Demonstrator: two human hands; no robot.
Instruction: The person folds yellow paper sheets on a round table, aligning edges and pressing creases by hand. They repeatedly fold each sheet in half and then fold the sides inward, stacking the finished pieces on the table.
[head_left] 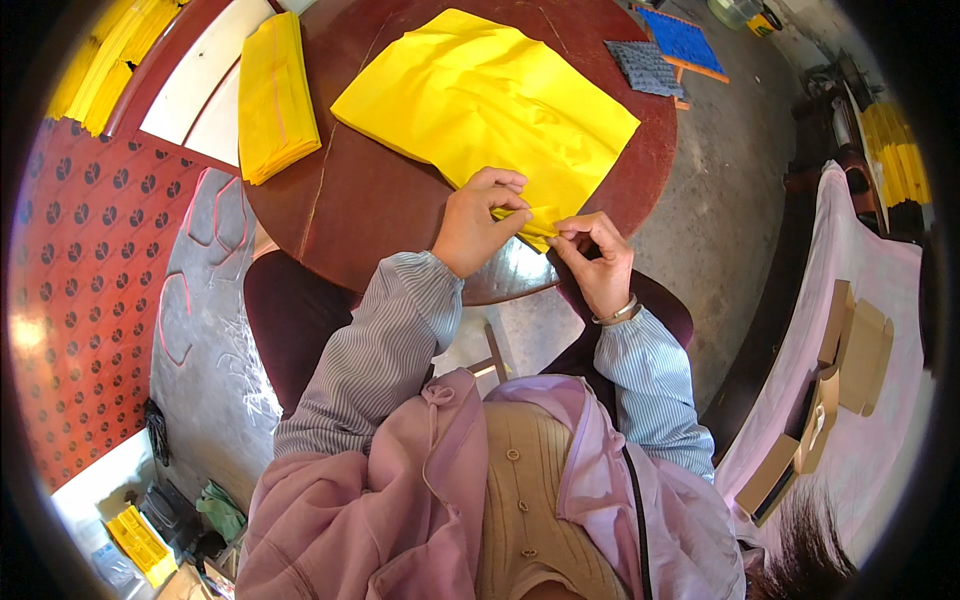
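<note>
A large sheet of yellow fabric (490, 95) lies spread over the round dark-red table, its surface lightly wrinkled. At the corner nearest me, both hands pinch its edge. My left hand (485, 222) is closed on the fabric, thumb against the curled fingers. Just to its right, my right hand (598, 262), with a bangle at the wrist, grips the same corner between thumb and forefinger. The gathered bit between the fingers is partly hidden.
On the left of the round table (370, 210) rests a folded yellow stack (275, 100). A grey textured cloth (642, 68) lies at its right edge, beside a blue-topped stool (682, 42). Opened cardboard boxes (862, 355) sit on a pink-covered surface (800, 390) at right.
</note>
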